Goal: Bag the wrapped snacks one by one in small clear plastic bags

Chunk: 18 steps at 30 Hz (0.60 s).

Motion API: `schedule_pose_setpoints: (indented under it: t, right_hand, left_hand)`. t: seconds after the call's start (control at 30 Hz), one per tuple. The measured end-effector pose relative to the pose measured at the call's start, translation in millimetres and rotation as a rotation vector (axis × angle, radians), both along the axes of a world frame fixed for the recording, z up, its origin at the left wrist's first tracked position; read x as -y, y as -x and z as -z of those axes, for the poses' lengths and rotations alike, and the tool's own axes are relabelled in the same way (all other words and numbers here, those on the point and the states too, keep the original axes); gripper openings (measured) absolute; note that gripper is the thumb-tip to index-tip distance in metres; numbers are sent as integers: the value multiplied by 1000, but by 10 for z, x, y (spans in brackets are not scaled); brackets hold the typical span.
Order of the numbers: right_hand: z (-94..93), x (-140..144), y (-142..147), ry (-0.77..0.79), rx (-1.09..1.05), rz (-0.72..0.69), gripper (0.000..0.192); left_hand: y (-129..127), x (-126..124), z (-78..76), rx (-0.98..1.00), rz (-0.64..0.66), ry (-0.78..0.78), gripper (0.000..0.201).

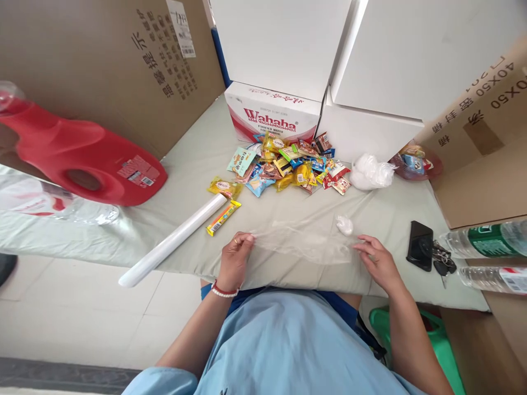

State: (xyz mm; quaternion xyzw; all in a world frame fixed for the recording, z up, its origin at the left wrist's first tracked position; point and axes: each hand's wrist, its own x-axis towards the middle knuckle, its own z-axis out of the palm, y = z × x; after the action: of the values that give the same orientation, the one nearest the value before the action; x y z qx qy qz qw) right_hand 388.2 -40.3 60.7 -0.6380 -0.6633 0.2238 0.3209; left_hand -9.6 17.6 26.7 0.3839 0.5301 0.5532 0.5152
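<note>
clear plastic sheet [302,241], flat on cloth

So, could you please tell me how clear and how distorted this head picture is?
Head view: wide-angle bending curves the red jug and cardboard box at the edges; light is soft and even, shadows faint; the clear plastic sheet between left hand and right hand barely shows.

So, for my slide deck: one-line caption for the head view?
Left hand and right hand stretch a clear plastic sheet before a snack pile.
</note>
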Motion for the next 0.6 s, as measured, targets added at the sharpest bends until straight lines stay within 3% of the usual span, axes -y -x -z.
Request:
schedule_pose_setpoints:
  t: [0.07, 0.17, 0.23, 0.33, 0.43, 0.53, 0.6]
  right_hand:
    - [-133, -7, 137, -44, -10, 34, 23]
    - [-275, -152, 596, -63, -34, -143, 33]
    - [-244, -304, 941, -37, -21, -326, 48]
    - [-60, -503, 1294, -40, 73, -538, 30]
    - [66, -553, 1389, -103, 187, -575, 26]
    - [11, -410, 1349, -194, 282, -523, 28]
    - [-69, -218, 1309, -223, 342, -468, 30]
  left_hand:
    - [-25, 69, -125, -161, 137, -145, 20]
    - [-123, 164, -382, -294, 379, -302, 17]
    - [-197, 205, -527, -337, 547, -359, 20]
    - [-277, 215, -592, -321, 772, -350, 36]
    - [-337, 143, -475, -365, 717, -144, 58]
    - [-425, 7, -348, -689, 582, 0, 46]
    - [-490, -77, -338, -984, 594, -7, 37]
